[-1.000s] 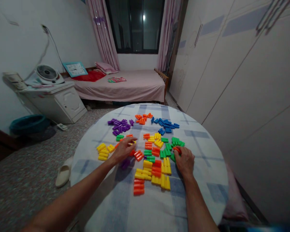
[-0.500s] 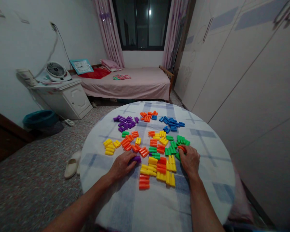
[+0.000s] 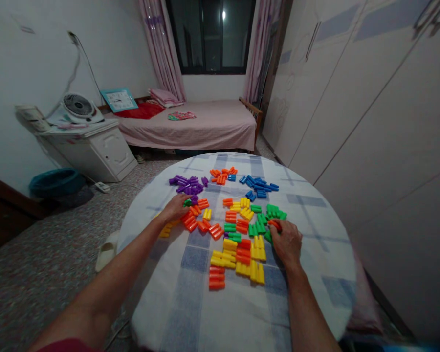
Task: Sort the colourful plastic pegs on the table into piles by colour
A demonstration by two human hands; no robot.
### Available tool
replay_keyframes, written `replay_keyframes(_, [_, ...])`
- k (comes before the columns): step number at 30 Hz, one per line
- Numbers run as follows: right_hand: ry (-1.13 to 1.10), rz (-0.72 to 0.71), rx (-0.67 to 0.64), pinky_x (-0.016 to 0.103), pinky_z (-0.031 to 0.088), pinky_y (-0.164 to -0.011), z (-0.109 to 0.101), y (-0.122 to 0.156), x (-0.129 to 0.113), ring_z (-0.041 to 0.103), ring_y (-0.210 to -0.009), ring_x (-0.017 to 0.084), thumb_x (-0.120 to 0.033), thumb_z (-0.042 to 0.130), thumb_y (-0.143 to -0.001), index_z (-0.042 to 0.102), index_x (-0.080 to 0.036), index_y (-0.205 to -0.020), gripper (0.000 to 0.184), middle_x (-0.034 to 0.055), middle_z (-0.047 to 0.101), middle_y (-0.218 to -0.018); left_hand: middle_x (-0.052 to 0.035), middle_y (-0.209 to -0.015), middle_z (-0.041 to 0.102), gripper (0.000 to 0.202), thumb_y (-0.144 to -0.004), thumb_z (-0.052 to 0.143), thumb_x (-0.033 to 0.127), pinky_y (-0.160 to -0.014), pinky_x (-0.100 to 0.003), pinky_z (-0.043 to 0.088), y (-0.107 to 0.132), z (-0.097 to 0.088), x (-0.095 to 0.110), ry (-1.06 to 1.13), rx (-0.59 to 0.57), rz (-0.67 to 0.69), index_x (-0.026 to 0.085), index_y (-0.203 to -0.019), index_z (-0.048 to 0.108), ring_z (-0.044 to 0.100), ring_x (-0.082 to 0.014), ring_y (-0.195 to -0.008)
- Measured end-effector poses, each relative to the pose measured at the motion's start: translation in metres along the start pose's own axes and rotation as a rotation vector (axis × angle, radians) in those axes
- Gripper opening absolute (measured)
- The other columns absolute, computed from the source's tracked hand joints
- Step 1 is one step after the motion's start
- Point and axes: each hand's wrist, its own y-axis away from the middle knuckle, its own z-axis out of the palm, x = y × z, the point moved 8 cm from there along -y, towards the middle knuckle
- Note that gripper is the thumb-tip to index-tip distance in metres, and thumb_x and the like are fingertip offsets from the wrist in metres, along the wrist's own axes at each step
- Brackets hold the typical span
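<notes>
The left hand point(image 3: 176, 208) reached out across the left half of the round table point(image 3: 315, 254), its fingers curled loosely over a purple block point(image 3: 194, 199) and a green block point(image 3: 187, 202) at the near edge of the purple pile point(image 3: 187, 184); whether it truly gripped the purple block could not be told. Just beside that hand lay a slanting row of orange blocks point(image 3: 196, 220), and a few yellow blocks point(image 3: 165, 231) showed under its wrist near the table's left edge.

The right hand point(image 3: 288, 242) rested on the right half of the table, fingers bent and closed around an orange-red block point(image 3: 275, 225), touching the green cluster point(image 3: 267, 220) beside it. Between the two hands, toward the near edge, sat a packed patch of yellow, orange and green blocks point(image 3: 242, 252). A blue pile point(image 3: 258, 185) and a small orange pile point(image 3: 222, 175) lay toward the far edge.
</notes>
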Motion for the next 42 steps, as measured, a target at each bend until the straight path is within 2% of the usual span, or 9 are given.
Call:
replay_keyframes(4, [0.007, 0.013, -0.004, 0.035, 0.032, -0.083, 0.002, -0.001, 0.002, 0.051, -0.094, 0.022, -0.031, 0.045, -0.083, 0.065, -0.021, -0.094, 0.025, 0.0056, 0.065, -0.093, -0.0139, -0.131, 0.054, 0.066, -0.065, 0.055, 0.01, -0.103, -0.044, 0.039, 0.0, 0.002, 0.003, -0.009, -0.049, 0.034, 0.015, -0.131, 0.051, 0.048, -0.0314, -0.123])
replay_keyframes(8, [0.013, 0.012, -0.002, 0.034, 0.032, -0.082, 0.001, 0.0, 0.001, 0.051, -0.094, 0.022, -0.03, 0.045, -0.084, 0.065, -0.021, -0.094, 0.024, 0.0059, 0.065, -0.093, -0.0114, -0.138, 0.046, 0.071, -0.068, 0.055, 0.008, -0.101, -0.041, 0.042, -0.001, -0.001, 0.019, -0.021, -0.122, 0.125, 0.023, -0.136, 0.045, 0.048, -0.0286, -0.124])
replay_keyframes(15, [0.014, 0.003, 0.005, 0.034, 0.031, -0.082, -0.001, 0.0, 0.0, 0.051, -0.094, 0.022, -0.031, 0.044, -0.084, 0.065, -0.021, -0.094, 0.025, 0.0059, 0.065, -0.092, -0.0126, -0.125, 0.055, 0.065, -0.07, 0.054, 0.009, -0.091, -0.038, 0.046, -0.017, 0.005, 0.039, -0.161, -0.236, 0.204, 0.024, -0.133, 0.046, 0.055, -0.0286, -0.111])
replay_keyframes(21, [-0.003, 0.003, 0.002, 0.033, 0.03, -0.082, 0.004, 0.001, 0.005, 0.051, -0.093, 0.022, -0.033, 0.043, -0.085, 0.065, -0.021, -0.095, 0.027, 0.0051, 0.065, -0.092, -0.0101, -0.117, 0.058, 0.061, -0.068, 0.063, 0.028, -0.084, -0.034, 0.047, -0.027, 0.008, 0.038, -0.118, -0.291, 0.191, 0.02, -0.125, 0.045, 0.059, -0.0261, -0.101])
replay_keyframes(25, [-0.017, 0.002, 0.013, 0.033, 0.03, -0.083, 0.006, 0.001, 0.007, 0.052, -0.094, 0.022, -0.033, 0.044, -0.085, 0.065, -0.022, -0.094, 0.025, 0.004, 0.065, -0.093, -0.0086, -0.113, 0.059, 0.058, -0.067, 0.063, 0.034, -0.079, -0.032, 0.047, -0.03, 0.006, 0.036, -0.098, -0.254, 0.172, 0.019, -0.12, 0.044, 0.06, -0.0248, -0.096])
replay_keyframes(33, [-0.029, -0.005, 0.007, 0.033, 0.031, -0.082, 0.007, 0.0, 0.006, 0.051, -0.092, 0.021, -0.031, 0.045, -0.084, 0.065, -0.021, -0.093, 0.024, 0.0051, 0.065, -0.092, -0.0062, -0.105, 0.064, 0.052, -0.07, 0.055, 0.025, -0.073, -0.031, 0.045, -0.03, 0.002, 0.034, -0.1, -0.186, 0.095, 0.022, -0.121, 0.047, 0.061, -0.0244, -0.091])
replay_keyframes(36, [-0.029, -0.004, 0.006, 0.033, 0.031, -0.082, 0.005, 0.0, 0.004, 0.052, -0.093, 0.021, -0.03, 0.045, -0.084, 0.065, -0.021, -0.093, 0.024, 0.0049, 0.064, -0.092, -0.0036, -0.093, 0.064, 0.046, -0.069, 0.056, 0.027, -0.068, -0.029, 0.044, -0.032, 0.001, 0.03, -0.075, -0.145, 0.071, 0.021, -0.114, 0.05, 0.061, -0.0224, -0.083])
replay_keyframes(39, [-0.019, 0.003, 0.017, 0.033, 0.031, -0.082, 0.003, 0.0, 0.003, 0.052, -0.092, 0.021, -0.029, 0.045, -0.085, 0.065, -0.021, -0.092, 0.023, 0.0048, 0.065, -0.092, -0.0007, -0.082, 0.062, 0.042, -0.067, 0.057, 0.029, -0.063, -0.028, 0.043, -0.033, 0.001, 0.026, -0.014, -0.105, 0.056, 0.02, -0.107, 0.051, 0.06, -0.0197, -0.073])
replay_keyframes(42, [-0.016, 0.002, 0.021, 0.033, 0.032, -0.082, 0.003, 0.001, 0.003, 0.052, -0.092, 0.02, -0.029, 0.046, -0.085, 0.065, -0.021, -0.093, 0.023, 0.0048, 0.065, -0.092, 0.0008, -0.079, 0.06, 0.039, -0.065, 0.059, 0.031, -0.058, -0.026, 0.044, -0.035, -0.004, 0.024, 0.123, -0.058, 0.036, 0.02, -0.101, 0.051, 0.057, -0.0162, -0.066])
